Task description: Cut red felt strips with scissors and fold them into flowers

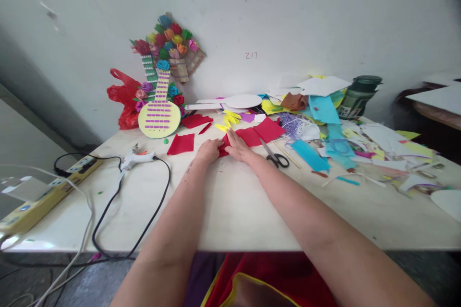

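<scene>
Both my arms reach across the white table (230,211). My left hand (208,149) is curled, its fingertips pinching the edge of a small red paper piece (224,146). My right hand (237,146) lies flat on the same red piece, fingers stretched out and pressing it down. More red paper lies around: a square (181,144) to the left, a larger sheet (262,132) to the right and another (196,120) behind. Black-handled scissors (274,155) lie just right of my right hand.
A glue gun (135,157) with a black cord and a yellow power strip (43,194) sit at the left. Paper flower crafts (160,105) and a red bag (124,98) lean on the wall. Coloured paper scraps (334,139) and a dark green jar (358,96) crowd the right.
</scene>
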`<state>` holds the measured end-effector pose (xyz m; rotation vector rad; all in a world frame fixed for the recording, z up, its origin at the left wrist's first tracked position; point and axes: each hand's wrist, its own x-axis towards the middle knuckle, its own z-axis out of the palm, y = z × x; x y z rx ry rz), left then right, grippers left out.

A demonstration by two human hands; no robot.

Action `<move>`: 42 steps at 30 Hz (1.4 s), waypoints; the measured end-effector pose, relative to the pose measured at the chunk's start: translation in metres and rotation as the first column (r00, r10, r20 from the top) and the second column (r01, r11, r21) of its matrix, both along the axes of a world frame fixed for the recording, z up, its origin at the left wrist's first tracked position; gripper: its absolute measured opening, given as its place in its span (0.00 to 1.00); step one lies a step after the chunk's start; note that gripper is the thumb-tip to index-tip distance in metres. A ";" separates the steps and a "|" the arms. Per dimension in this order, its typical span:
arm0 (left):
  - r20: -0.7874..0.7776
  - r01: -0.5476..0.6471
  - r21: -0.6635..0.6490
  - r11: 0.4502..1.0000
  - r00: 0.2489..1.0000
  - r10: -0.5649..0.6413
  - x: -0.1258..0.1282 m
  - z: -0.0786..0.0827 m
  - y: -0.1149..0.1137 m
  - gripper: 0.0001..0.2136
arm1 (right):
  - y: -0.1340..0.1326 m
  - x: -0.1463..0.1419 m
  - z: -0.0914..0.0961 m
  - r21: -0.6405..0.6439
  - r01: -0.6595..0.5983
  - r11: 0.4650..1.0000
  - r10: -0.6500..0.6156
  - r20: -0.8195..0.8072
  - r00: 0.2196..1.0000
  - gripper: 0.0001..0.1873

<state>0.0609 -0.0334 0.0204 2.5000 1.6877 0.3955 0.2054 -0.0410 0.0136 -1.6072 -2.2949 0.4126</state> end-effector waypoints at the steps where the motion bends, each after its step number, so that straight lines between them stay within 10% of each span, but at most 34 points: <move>1: -0.022 0.009 0.006 1.000 1.000 -0.009 0.000 0.000 0.000 0.24 | 0.000 0.002 0.000 0.012 -0.020 1.000 0.020 -0.015 1.000 0.37; 10: -0.024 0.042 -0.021 0.999 0.999 -0.043 -0.001 0.005 -0.005 0.19 | -0.006 -0.005 -0.004 -0.012 -0.057 0.998 0.058 0.209 0.976 0.31; 15: 0.196 -0.239 0.003 0.971 0.952 0.234 -0.004 0.003 -0.003 0.18 | -0.005 -0.005 -0.003 -0.016 -0.062 0.998 0.064 0.237 0.969 0.31; 24: 0.054 -0.524 0.009 0.851 0.850 0.523 0.007 0.001 -0.002 0.28 | -0.003 -0.004 -0.003 -0.042 -0.073 0.996 0.081 0.231 0.970 0.31; 42: 0.050 -0.410 0.154 0.899 0.912 0.407 0.026 0.006 -0.008 0.10 | -0.006 0.001 0.004 0.119 -0.062 0.991 0.037 0.206 0.978 0.28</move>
